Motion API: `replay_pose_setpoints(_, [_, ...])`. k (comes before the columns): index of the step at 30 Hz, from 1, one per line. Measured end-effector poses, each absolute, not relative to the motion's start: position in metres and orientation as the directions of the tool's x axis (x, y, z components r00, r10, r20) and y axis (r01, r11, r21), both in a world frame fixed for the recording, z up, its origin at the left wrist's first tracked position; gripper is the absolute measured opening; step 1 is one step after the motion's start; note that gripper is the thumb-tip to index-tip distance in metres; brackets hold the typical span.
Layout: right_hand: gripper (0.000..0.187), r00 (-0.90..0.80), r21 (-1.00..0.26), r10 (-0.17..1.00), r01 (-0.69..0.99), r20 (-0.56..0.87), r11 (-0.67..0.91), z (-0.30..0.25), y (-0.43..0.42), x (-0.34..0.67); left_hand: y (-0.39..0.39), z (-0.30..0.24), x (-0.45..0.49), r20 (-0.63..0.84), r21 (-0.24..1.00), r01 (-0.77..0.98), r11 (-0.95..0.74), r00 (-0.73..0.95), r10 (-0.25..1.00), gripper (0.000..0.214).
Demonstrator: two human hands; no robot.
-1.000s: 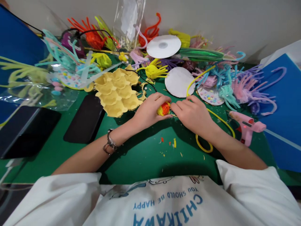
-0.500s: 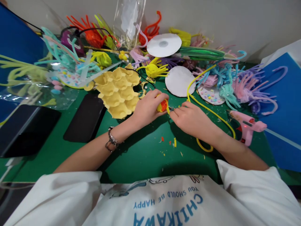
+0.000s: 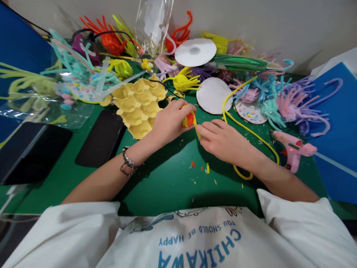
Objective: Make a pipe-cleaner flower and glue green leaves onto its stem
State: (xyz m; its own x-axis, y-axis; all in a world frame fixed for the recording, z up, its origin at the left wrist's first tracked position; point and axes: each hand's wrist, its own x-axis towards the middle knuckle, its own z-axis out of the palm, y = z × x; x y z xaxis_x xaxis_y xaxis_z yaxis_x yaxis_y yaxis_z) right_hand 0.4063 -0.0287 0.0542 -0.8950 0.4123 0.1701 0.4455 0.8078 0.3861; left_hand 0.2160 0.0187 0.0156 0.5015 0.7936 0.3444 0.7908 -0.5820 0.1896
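Note:
My left hand [image 3: 171, 120] is closed around a small yellow cup [image 3: 189, 120] with orange fuzzy filling. A yellow strip runs along the cup's rim on the side facing my right hand [image 3: 220, 138]. Those right fingers are pinched together at the rim on the yellow strip, which looks like pipe cleaner. A long yellow pipe cleaner [image 3: 223, 108] loops on the table behind and under my right hand; whether it joins the strip is hidden. A torn yellow egg carton [image 3: 141, 108] lies left of the cup.
A pink glue gun [image 3: 294, 149] lies at the right with a small red light. Two white discs [image 3: 214, 96] and several pipe-cleaner bundles [image 3: 182, 80] crowd the back. A black phone [image 3: 100, 139] rests at left. Small scraps [image 3: 208, 168] dot the green table.
Both hands have shifted slightly left, carrying the cup along. My right fingers have moved down along the rim, and the metallic bit seen at their tips no longer shows.

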Motion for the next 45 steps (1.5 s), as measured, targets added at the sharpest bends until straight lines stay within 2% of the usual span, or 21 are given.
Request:
replay_pose_setpoints(7, [0.023, -0.903, 0.383, 0.41, 0.425, 0.124, 0.82, 0.056, -0.031, 0.406, 0.02, 0.019, 0.213, 0.319, 0.194, 0.796, -0.573, 0.501, 0.804, 0.035])
replay_pose_setpoints(12, [0.019, -0.919, 0.316, 0.381, 0.393, 0.103, 0.863, 0.052, -0.031, 0.406, 0.023, 0.028, 0.208, 0.26, 0.213, 0.825, -0.523, 0.469, 0.844, 0.037])
replay_pose_setpoints(18, [0.019, -0.925, 0.3, 0.371, 0.379, 0.083, 0.876, 0.051, -0.029, 0.405, 0.025, 0.034, 0.204, 0.221, 0.223, 0.836, -0.5, 0.457, 0.862, 0.035])
replay_pose_setpoints(27, [0.023, -0.925, 0.334, 0.372, 0.375, 0.074, 0.865, 0.056, -0.031, 0.408, 0.028, 0.034, 0.201, 0.161, 0.161, 0.853, -0.496, 0.474, 0.866, 0.036])
replay_pose_setpoints(35, [0.016, -0.94, 0.286, 0.335, 0.337, 0.057, 0.897, 0.057, -0.032, 0.407, 0.029, 0.03, 0.201, 0.181, 0.135, 0.827, -0.546, 0.522, 0.834, 0.039])
replay_pose_setpoints(39, [0.017, -0.938, 0.294, 0.337, 0.347, 0.083, 0.891, 0.06, -0.031, 0.407, 0.029, 0.031, 0.201, 0.169, 0.205, 0.823, -0.529, 0.503, 0.848, 0.04])
replay_pose_setpoints(45, [0.024, -0.9, 0.313, 0.393, 0.434, 0.188, 0.845, 0.071, -0.024, 0.415, 0.026, 0.036, 0.205, 0.155, 0.449, 0.789, -0.419, 0.393, 0.907, 0.048])
